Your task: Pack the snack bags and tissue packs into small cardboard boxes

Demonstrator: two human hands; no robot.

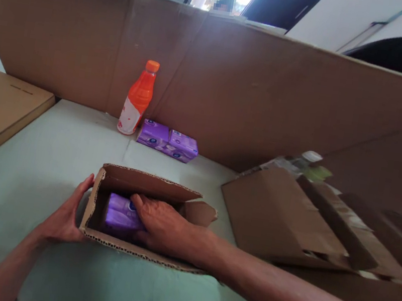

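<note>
One right hand: is pinching a purple tissue pack inside the cardboard box.
Left hand: is resting, spread, against the box's left end.
Orange bottle: is standing beyond, beside two more packs.

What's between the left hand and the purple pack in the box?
In the head view, the box's end wall stands between them: the left hand touches its outside, while the purple pack sits inside with the right hand on it.
</note>
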